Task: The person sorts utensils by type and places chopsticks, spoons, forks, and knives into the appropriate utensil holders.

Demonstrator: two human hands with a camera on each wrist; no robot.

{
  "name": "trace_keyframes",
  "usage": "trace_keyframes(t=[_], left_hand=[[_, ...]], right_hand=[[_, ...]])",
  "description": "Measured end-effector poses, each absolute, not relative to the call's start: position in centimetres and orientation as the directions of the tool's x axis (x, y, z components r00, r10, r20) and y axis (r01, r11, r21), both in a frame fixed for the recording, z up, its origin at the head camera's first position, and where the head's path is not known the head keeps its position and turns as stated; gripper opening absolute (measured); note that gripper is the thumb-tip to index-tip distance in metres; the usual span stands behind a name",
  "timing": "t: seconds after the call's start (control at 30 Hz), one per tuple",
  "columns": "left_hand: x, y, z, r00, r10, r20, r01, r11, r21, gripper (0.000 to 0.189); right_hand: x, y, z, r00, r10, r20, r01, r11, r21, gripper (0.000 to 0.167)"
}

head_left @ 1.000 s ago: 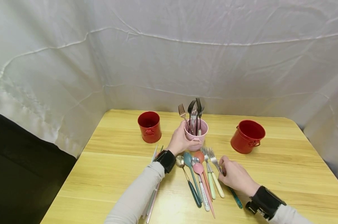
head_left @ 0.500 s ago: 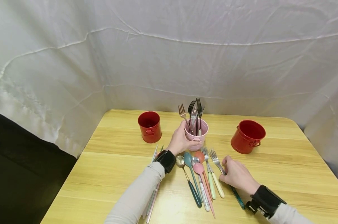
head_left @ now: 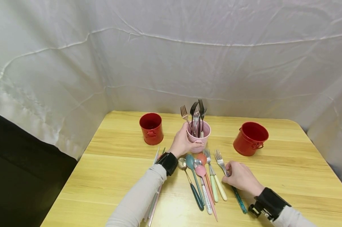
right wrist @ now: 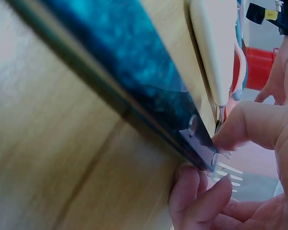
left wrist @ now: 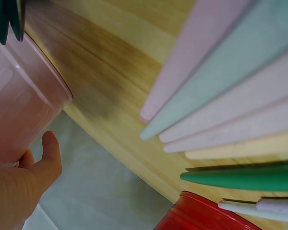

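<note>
My left hand [head_left: 183,142] grips a small pink bucket [head_left: 205,139] from its left side, thumb across the front. Several forks [head_left: 196,115], black, silver and copper-coloured, stand in it with their tines up. In the left wrist view the bucket's wall [left wrist: 19,100] shows beside the hand. To the right, my right hand [head_left: 242,178] pinches a fork with a teal handle [head_left: 239,199] near its neck, low over the table. In the right wrist view the thumb and fingers [right wrist: 197,201] close on the fork's metal neck, past the marbled handle [right wrist: 134,52].
Left of the fork lie two forks with pale handles [head_left: 218,186] and several spoons [head_left: 200,171]. Chopsticks [head_left: 155,201] lie partly under the left forearm. One red bucket [head_left: 151,129] stands back left, another red bucket [head_left: 247,143] at right. Pale cloth [head_left: 216,63] hangs behind the table.
The right hand has shifted the teal-handled fork slightly to the right, its tines now farther from the two pale-handled forks. The left hand and the pink bucket have not moved.
</note>
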State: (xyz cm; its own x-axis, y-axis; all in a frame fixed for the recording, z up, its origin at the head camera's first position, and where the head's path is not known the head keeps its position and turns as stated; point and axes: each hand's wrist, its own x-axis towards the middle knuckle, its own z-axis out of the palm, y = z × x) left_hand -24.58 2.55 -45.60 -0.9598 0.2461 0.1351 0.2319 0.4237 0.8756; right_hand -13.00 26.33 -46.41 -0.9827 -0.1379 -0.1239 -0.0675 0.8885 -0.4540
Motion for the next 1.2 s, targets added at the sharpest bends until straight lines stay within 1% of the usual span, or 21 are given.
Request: trace_keyframes(t=[0.23,0.47,0.57,0.73,0.87,1.0,1.2], left_hand=[[-24.6,2.5,-45.6,-0.959,0.245,0.140,0.235,0.422,0.875,0.091],[-24.6,2.6,-45.7,-0.960,0.242,0.142,0.238,0.436,0.868,0.092],[-24.6,2.6,-45.6,-0.960,0.243,0.138,0.235,0.436,0.869,0.092],[-24.5,2.6,-45.5,-0.961,0.242,0.134,0.231,0.435,0.870,0.093],[-24.5,2.5,-45.5,-0.959,0.247,0.140,0.239,0.435,0.868,0.092],[-24.5,2.5,-45.5,-0.958,0.250,0.144,0.243,0.433,0.868,0.092],[-24.5,2.5,-45.5,-0.958,0.249,0.145,0.244,0.432,0.868,0.092]], right_hand=[[-13.0,26.8,-46.4,-0.983,-0.142,-0.119,-0.065,0.865,-0.497,0.021],[-13.0,27.1,-46.5,-0.979,-0.136,-0.154,-0.024,0.818,-0.574,0.022],[-13.1,27.4,-46.6,-0.971,-0.161,-0.174,-0.012,0.767,-0.642,0.024],[-13.4,27.8,-46.8,-0.941,-0.234,-0.243,0.046,0.625,-0.779,0.027],[-13.6,28.1,-46.6,-0.915,-0.301,-0.268,0.070,0.536,-0.842,0.029],[-13.7,28.1,-46.4,-0.914,-0.321,-0.248,0.056,0.505,-0.861,0.031],[-13.9,27.9,-46.0,-0.927,-0.316,-0.204,0.004,0.535,-0.845,0.026]])
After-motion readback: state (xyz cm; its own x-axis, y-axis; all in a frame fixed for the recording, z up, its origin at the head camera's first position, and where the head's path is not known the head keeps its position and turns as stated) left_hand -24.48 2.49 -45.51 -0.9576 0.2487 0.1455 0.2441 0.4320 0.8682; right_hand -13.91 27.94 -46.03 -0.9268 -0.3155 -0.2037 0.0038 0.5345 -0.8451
